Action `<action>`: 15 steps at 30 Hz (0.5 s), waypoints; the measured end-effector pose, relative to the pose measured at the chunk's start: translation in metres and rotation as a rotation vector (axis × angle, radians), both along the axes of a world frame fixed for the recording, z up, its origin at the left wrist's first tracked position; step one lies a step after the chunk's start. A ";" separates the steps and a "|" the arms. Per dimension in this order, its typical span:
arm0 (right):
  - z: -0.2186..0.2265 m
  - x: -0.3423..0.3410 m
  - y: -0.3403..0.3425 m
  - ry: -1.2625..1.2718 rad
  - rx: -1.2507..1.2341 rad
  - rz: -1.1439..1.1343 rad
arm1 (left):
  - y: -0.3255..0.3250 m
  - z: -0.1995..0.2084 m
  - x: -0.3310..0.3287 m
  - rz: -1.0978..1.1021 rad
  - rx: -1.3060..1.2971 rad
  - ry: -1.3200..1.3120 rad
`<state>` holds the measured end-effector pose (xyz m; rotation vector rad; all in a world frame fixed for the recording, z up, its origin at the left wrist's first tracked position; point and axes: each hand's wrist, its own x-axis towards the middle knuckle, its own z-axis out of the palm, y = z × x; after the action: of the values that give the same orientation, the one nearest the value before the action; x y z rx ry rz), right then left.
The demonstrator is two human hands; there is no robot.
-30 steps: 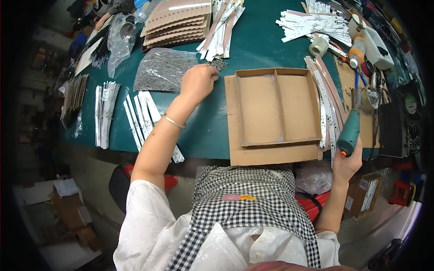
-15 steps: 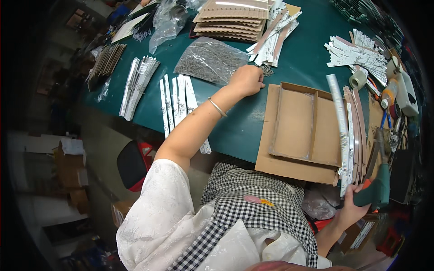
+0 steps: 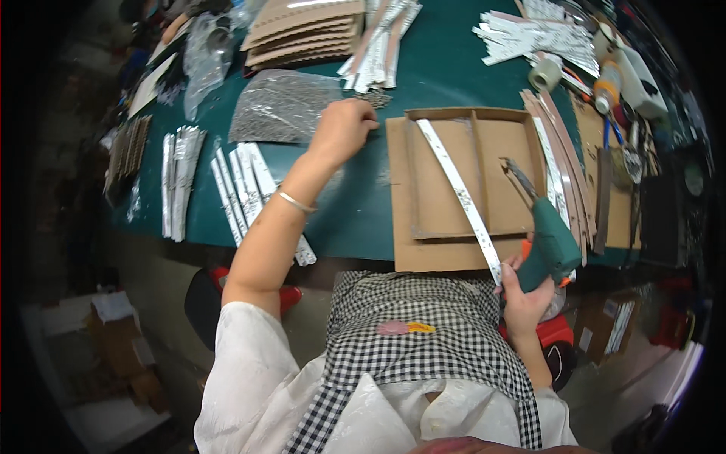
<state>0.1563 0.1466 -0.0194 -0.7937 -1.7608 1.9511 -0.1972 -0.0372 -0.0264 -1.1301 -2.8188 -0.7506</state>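
While a green tool (image 3: 554, 240) and white strip (image 3: 457, 183) are held pointing ahead in the right hand (image 3: 527, 293), both are best kept steady; whether the left hand (image 3: 346, 127), near grey bits (image 3: 377, 97), holds anything cannot be told.

Grn tbl (image 3: 442, 64), dim gry flr (image 3: 160, 281)

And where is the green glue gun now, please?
In the head view, right of centre: the green glue gun is in the right hand, its nozzle over the divided cardboard tray.
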 end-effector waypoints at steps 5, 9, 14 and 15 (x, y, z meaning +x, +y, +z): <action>-0.019 0.010 0.012 0.131 0.436 0.000 | -0.006 -0.006 0.008 -0.031 -0.012 0.078; -0.017 0.015 0.024 0.155 0.365 -0.035 | 0.000 -0.003 0.014 0.070 0.118 -0.224; -0.029 0.014 0.040 0.207 0.443 -0.032 | 0.000 -0.005 0.011 0.117 0.016 -0.328; -0.029 0.013 0.039 0.210 0.407 -0.056 | -0.001 -0.005 0.013 0.088 -0.045 -0.171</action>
<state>0.1691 0.1859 -0.0479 -0.4738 -1.8911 1.5025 -0.1843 -0.0382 -0.0314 -0.9849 -3.0170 -0.8182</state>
